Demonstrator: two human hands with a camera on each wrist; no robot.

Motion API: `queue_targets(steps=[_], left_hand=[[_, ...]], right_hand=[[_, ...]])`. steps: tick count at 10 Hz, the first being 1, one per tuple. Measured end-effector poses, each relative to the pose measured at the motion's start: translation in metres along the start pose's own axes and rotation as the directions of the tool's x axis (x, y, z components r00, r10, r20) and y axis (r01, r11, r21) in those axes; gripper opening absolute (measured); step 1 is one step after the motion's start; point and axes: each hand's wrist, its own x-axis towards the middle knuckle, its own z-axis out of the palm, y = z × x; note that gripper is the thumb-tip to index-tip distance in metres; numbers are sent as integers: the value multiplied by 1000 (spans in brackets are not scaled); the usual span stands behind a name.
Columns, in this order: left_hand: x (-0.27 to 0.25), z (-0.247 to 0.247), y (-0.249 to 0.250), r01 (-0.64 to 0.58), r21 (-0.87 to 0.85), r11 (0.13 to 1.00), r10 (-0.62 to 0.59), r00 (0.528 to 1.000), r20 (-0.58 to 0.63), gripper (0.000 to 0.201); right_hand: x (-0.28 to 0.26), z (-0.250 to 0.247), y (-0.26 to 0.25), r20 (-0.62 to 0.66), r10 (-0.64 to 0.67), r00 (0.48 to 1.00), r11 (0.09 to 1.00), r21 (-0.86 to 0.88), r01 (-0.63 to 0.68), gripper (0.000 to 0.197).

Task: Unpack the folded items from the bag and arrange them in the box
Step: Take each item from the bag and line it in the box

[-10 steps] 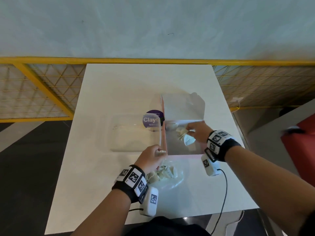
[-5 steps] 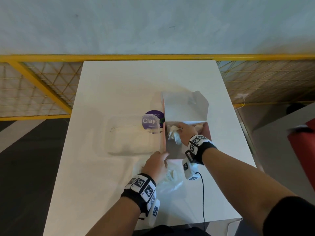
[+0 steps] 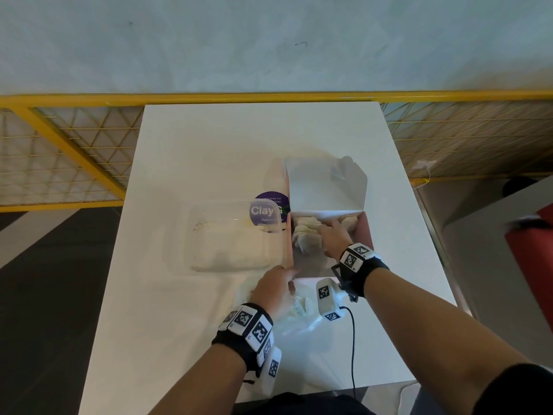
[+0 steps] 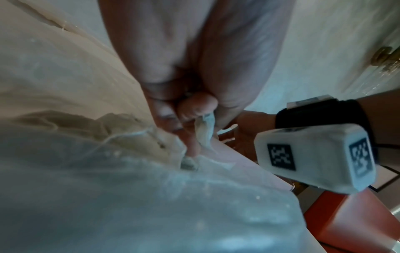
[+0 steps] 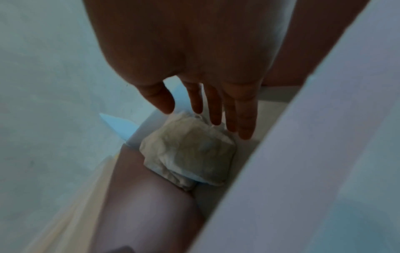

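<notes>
The pink-sided box (image 3: 365,232) stands right of the table's centre with its white lid (image 3: 326,187) raised. Several white folded items (image 3: 303,233) lie against its far wall. My right hand (image 3: 332,235) is inside the box, fingers straight and touching one folded item (image 5: 190,154); in the wrist view that hand (image 5: 207,118) holds nothing. My left hand (image 3: 275,286) pinches the box's near-left corner, fingers curled (image 4: 190,116). Under my wrists lies the clear plastic bag (image 3: 314,330), with more white folded items (image 3: 300,307) inside.
A clear lidded plastic container (image 3: 233,238) sits just left of the box, over a purple round "Clay" sticker (image 3: 270,209). A black cable (image 3: 353,339) runs off the front edge. A yellow mesh railing (image 3: 74,151) borders the white table (image 3: 239,139); a red seat (image 3: 532,259) stands right.
My right hand carried a folded item down into the box, moved it to the far end and let go. The left hand stayed at the box's corner.
</notes>
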Motion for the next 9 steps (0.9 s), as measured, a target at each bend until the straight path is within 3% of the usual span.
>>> queue_targets(steps=[1, 2, 3, 4, 5, 6, 7, 8, 9], left_hand=[[0, 0, -2, -2, -9, 1000, 2, 1000, -2, 45], [1, 0, -2, -10, 1, 1000, 9, 1000, 7, 45], [1, -1, -1, -10, 30, 1000, 9, 1000, 19, 47], [0, -2, -1, -4, 45, 999, 3, 999, 32, 49], [-1, -1, 0, -14, 61, 998, 12, 999, 43, 50], [-2, -1, 0, -15, 55, 998, 13, 999, 40, 50], [-3, -2, 0, -13, 44, 999, 12, 999, 38, 50], [-2, -2, -1, -7, 41, 999, 5, 999, 32, 49], [-6, -8, 4, -15, -36, 999, 16, 1000, 26, 47]], right_hand=[[-22, -10, -7, 14, -105, 994, 918, -383, 102, 32], [-5, 4, 6, 17, -11, 1000, 967, -253, 15, 36], [27, 28, 22, 33, 90, 995, 965, 244, -95, 43], [18, 37, 12, 130, -9, 991, 961, 276, -27, 38], [17, 37, 9, 166, -10, 986, 953, 302, -42, 31], [25, 32, 19, 35, -6, 999, 962, 272, -4, 35], [32, 31, 25, 4, -28, 1000, 958, 285, 26, 36], [30, 33, 20, 85, -62, 994, 964, 262, 38, 37], [18, 26, 13, 60, -63, 996, 978, 203, 49, 30]])
